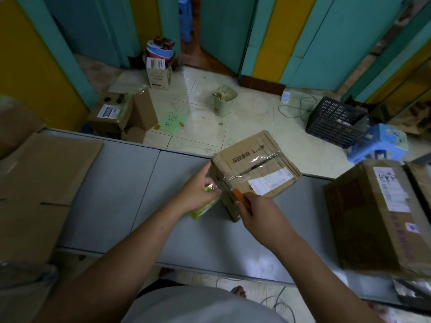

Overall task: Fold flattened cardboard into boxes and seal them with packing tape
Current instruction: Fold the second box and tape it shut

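Two hands meet at the near corner of a small box (254, 164), just right of frame centre, at the far edge of a grey table (116, 183). The left hand (198, 192) grips a tape roll (203, 209) with a yellow-green core, held low against the box's left side; a glossy clear strip (213, 186) runs from the roll onto the box wall. The right hand (261, 215) is curled round an orange cutter (241, 198), whose tip touches the box's near face just beside the strip. The box is brown corrugated board, worn and creased, tilted on the table, its top flaps closed under shiny tape, with a white label and dark printed characters.

Flat cardboard (46, 169), matte and brown, lies at the left of the frame. A big box (373, 217) with white labels stands at the right. On the pale tiled floor beyond are a full bin (224, 100), a black lattice crate (335, 122) and a blue plastic stool (377, 145).
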The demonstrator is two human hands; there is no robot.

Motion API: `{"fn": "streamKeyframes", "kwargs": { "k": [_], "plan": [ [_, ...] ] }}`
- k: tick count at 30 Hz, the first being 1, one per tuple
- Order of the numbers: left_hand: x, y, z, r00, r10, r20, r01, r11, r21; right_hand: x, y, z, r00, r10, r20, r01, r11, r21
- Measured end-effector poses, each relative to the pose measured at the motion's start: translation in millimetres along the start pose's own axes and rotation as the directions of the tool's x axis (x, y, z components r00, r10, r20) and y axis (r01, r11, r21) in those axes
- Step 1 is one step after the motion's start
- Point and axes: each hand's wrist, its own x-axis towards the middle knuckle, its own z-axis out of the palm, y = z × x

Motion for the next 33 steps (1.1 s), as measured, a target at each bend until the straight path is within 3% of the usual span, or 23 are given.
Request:
{"fn": "streamKeyframes", "kwargs": {
  "k": [7, 12, 16, 23, 26, 33],
  "plan": [
    [-4.3, 9.0, -0.7, 1.0, 0.005, 0.009, -0.005, 1.0, -0.023, 32.0, -27.8, -12.2, 0.994, 0.071, 0.086, -0.063, 0.994, -0.093],
    [-3.3, 10.7, -0.1, 0.999, 0.006, 0.04, -0.006, 1.0, -0.007, 49.5, -35.8, -15.2, 0.975, 0.151, 0.163, -0.142, 0.988, -0.066],
    [-2.2, 12.2, 0.2, 0.998, 0.016, 0.061, -0.016, 1.0, -0.015, 37.9, -28.8, -19.8, 0.981, 0.135, 0.137, -0.131, 0.991, -0.038],
    [-2.4, 6.9, -9.2, 0.996, -0.039, 0.082, 0.037, 0.999, 0.021, -14.4, 4.5, -8.0, 0.988, 0.093, 0.124, -0.089, 0.995, -0.038],
    [-2.9, 7.2, -12.5, 0.995, -0.04, 0.087, 0.039, 0.999, 0.008, -40.5, 27.7, 5.8, 0.979, 0.144, 0.141, -0.144, 0.99, -0.014],
    [2.1, 10.7, -14.2, 0.996, -0.026, 0.084, 0.024, 0.999, 0.027, -79.9, 99.7, 60.4, 0.986, 0.163, 0.045, -0.16, 0.984, -0.075]
  ]
}}
